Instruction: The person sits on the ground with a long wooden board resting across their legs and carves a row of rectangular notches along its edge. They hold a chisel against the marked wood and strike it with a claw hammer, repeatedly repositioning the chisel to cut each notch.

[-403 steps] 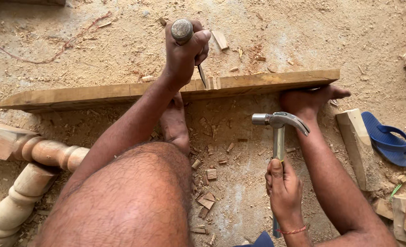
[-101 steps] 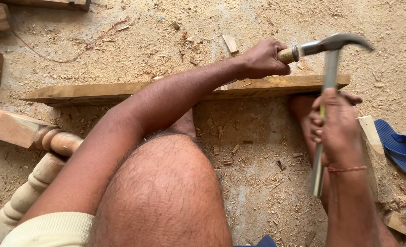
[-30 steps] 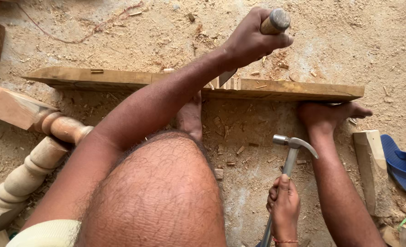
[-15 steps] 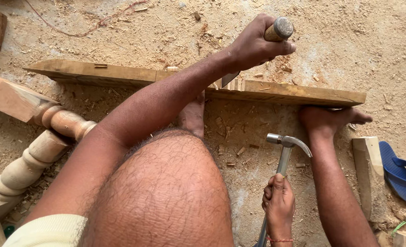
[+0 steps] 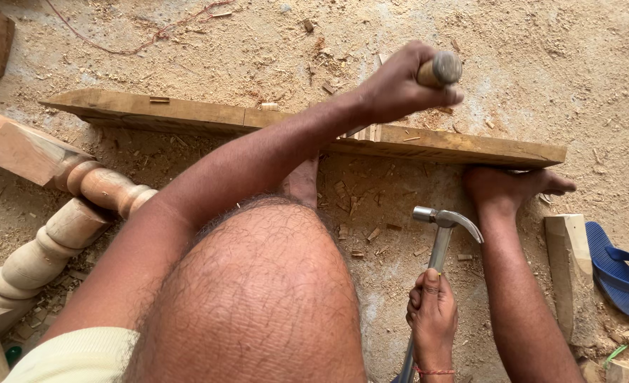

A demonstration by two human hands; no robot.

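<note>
Chiselling, head view: the chisel [image 5: 436, 71] is held fisted in the left hand [image 5: 399, 85], set on the plank [image 5: 470, 145] lying on the sandy floor | claw hammer [image 5: 442, 234] is gripped low in the right hand [image 5: 433, 319] | plank is pinned by the foot [image 5: 506, 188] | square, moderate blows are judged best.

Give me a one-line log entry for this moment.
left hand: gripping chisel on wooden plank | right hand: holding claw hammer low, clear of chisel | foot: against plank

Left hand [image 5: 399, 89] fisted, outstretched — right hand [image 5: 433, 312] clenched low.
</note>
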